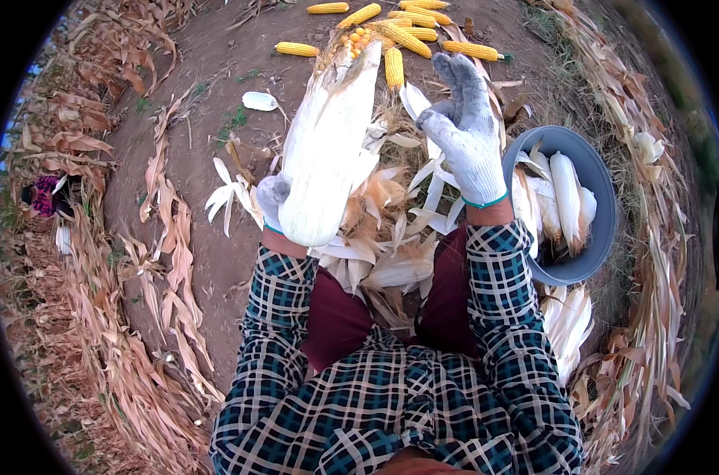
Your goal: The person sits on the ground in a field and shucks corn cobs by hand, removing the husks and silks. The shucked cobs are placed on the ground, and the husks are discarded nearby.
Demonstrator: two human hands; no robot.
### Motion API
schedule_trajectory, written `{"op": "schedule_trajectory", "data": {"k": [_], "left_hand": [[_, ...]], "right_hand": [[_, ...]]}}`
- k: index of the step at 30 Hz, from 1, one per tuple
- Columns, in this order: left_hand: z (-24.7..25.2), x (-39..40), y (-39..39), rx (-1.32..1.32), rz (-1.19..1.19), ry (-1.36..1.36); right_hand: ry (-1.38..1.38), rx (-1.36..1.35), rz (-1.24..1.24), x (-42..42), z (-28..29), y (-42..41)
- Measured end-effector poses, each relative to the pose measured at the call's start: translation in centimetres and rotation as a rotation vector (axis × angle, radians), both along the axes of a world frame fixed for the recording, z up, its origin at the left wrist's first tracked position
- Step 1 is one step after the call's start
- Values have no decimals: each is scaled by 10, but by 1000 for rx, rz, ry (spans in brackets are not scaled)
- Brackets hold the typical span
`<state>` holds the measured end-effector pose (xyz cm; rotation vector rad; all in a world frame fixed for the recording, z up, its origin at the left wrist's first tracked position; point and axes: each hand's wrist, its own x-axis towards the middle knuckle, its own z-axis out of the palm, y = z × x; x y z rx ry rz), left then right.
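Observation:
My left hand (pixel 272 197), in a grey-and-white knit glove, grips a corn ear in its pale dry husk (pixel 326 154) near the thick stalk end. The husk points away from me. Yellow kernels (pixel 357 40) show at its far tip; whether they belong to this ear I cannot tell. My right hand (pixel 467 133), gloved alike, is raised with its fingers apart and nothing in them, between the held ear and a grey bucket (pixel 604 237). Several unhusked ears (pixel 564 196) stand in that bucket. Stripped husks (pixel 389 249) pile up between my knees.
Several bare yellow corn cobs (pixel 407 38) lie on the soil beyond my hands. A loose piece of husk (pixel 259 101) is at the left. Dry corn stalks (pixel 175 261) run along both sides. Far left, another person (pixel 46 195) is among the stalks.

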<state>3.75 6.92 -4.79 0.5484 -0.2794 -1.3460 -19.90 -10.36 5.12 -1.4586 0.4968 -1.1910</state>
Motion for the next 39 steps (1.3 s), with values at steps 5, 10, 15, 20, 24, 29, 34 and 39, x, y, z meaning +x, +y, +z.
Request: {"op": "schedule_trajectory", "data": {"k": [5, 10, 15, 20, 24, 29, 34, 39], "left_hand": [[-32, -17, 4, 151, 13, -74], [-42, 8, 11, 119, 101, 38], [72, -29, -43, -441, -256, -19], [55, -7, -33, -211, 171, -91], [53, -18, -28, -80, 210, -290], [56, -54, -44, -124, 155, -102], [67, -66, -55, -35, 148, -193], [64, -72, -61, -36, 85, -173]], "right_hand": [[234, -48, -36, -5, 3, 4], [347, 18, 43, 2, -6, -1], [791, -279, 69, -16, -19, -11], [709, -220, -130, -6, -18, -10], [383, 279, -28, -8, 1, -8], [437, 64, 105, 5, -17, 4], [403, 117, 217, 21, -9, 30], [256, 353, 310, 22, -22, 25]]}}
